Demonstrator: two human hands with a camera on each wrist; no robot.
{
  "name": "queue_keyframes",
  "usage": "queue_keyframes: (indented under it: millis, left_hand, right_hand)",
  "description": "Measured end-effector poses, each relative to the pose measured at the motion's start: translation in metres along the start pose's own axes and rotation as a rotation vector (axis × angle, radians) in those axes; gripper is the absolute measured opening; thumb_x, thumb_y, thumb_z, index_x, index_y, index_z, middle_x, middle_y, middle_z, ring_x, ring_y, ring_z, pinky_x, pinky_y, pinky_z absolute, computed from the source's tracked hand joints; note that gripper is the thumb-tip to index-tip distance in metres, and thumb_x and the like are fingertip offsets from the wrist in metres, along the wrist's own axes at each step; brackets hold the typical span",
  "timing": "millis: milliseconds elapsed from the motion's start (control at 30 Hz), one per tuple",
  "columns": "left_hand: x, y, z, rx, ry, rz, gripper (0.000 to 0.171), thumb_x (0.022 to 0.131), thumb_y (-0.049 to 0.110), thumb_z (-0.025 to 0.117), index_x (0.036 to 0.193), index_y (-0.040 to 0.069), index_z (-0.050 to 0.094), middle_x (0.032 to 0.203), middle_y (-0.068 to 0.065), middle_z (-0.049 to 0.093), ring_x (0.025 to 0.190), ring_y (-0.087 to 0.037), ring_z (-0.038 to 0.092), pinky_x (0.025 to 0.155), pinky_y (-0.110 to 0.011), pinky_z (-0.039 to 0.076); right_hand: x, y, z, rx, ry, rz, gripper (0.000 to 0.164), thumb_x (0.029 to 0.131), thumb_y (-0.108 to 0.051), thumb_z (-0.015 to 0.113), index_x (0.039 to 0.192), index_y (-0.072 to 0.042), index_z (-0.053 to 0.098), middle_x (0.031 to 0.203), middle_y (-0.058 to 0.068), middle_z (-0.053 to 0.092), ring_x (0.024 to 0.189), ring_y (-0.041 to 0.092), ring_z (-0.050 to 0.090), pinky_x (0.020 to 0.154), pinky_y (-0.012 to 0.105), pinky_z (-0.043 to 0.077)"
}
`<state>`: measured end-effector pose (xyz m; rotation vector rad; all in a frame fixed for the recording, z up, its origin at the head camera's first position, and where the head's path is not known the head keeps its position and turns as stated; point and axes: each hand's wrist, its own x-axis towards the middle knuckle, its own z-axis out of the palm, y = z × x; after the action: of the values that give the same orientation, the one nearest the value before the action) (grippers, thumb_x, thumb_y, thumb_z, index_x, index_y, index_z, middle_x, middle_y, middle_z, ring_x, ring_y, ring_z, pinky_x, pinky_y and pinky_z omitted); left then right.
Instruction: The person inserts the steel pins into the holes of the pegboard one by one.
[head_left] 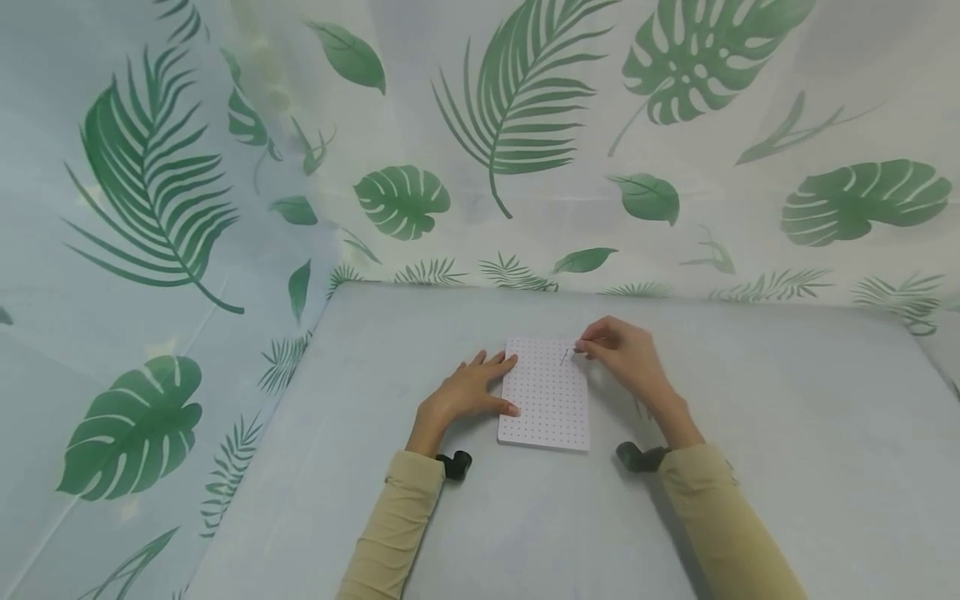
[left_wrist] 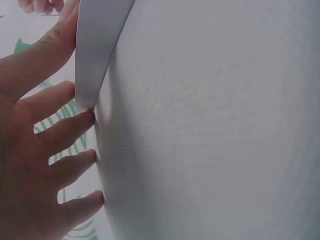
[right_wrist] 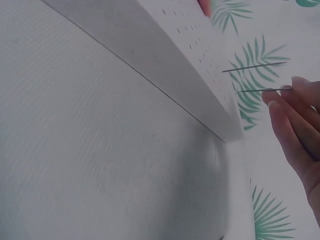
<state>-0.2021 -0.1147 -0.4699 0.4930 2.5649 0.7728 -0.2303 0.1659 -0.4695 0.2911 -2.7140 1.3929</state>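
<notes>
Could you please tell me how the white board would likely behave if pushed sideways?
The board would probably slide rather than tip, since it lies flat and is much broader than it is thick. It looks fairly stiff, as its edges run straight beside the left hand. The free-standing pin would likely travel along, standing up from its surface.

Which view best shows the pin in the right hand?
Right wrist: the pin shows side-on and largest, pinched in the right hand. Head shows it tiny; left wrist, only a thin dark line that may be it.
</notes>
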Motion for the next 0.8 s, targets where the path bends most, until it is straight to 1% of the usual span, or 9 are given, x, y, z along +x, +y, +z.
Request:
queue_keyframes:
  millis: [200,400,533,667,800]
  left_hand:
    - [0.002,-0.001,0.001,-0.002,-0.003,0.004,0.093,0.085,0.044,0.081,0.162,0.022,0.034,0.17,-0.004,0.025,0.16,-0.032,0.011,0.13,-0.054,0.008]
    - [0.002,0.0,0.0,0.017,-0.001,0.005,0.093,0.086,0.046,0.081,0.162,0.022,0.034,0.17,-0.003,0.025,0.16,-0.033,0.012,0.13,-0.055,0.01]
    - [0.002,0.0,0.0,0.026,-0.003,0.0,0.093,0.086,0.046,0.08,0.163,0.022,0.033,0.171,-0.003,0.025,0.16,-0.032,0.012,0.13,-0.055,0.01]
    - [0.003,-0.001,0.001,0.027,-0.004,-0.006,0.093,0.086,0.046,0.08,0.163,0.023,0.033,0.171,-0.002,0.024,0.16,-0.031,0.011,0.13,-0.054,0.009]
    - [0.003,-0.001,0.001,0.02,-0.002,-0.007,0.093,0.086,0.046,0.081,0.163,0.024,0.033,0.171,-0.001,0.024,0.161,-0.031,0.011,0.13,-0.054,0.009]
  right_hand:
    - [0.007,-0.002,0.006,0.048,-0.023,-0.028,0.01,0.092,-0.004,0.075,0.1,0.001,0.07,0.1,0.019,0.078,0.081,0.023,0.077,0.068,0.013,0.052]
    - [0.011,-0.002,0.01,0.042,-0.023,-0.052,0.012,0.091,-0.005,0.078,0.097,0.0,0.07,0.095,0.018,0.079,0.077,0.023,0.077,0.066,0.013,0.052]
    - [0.013,0.0,0.012,0.029,-0.033,-0.062,0.011,0.091,-0.005,0.078,0.098,0.0,0.07,0.095,0.018,0.079,0.078,0.025,0.077,0.068,0.012,0.051]
    - [0.013,0.001,0.014,0.001,-0.043,-0.052,0.011,0.091,-0.006,0.078,0.098,-0.001,0.071,0.095,0.017,0.079,0.079,0.023,0.077,0.07,0.011,0.049]
    - [0.013,0.001,0.016,0.002,-0.059,-0.037,0.011,0.091,-0.006,0.078,0.098,-0.001,0.071,0.096,0.016,0.079,0.08,0.021,0.077,0.071,0.011,0.05]
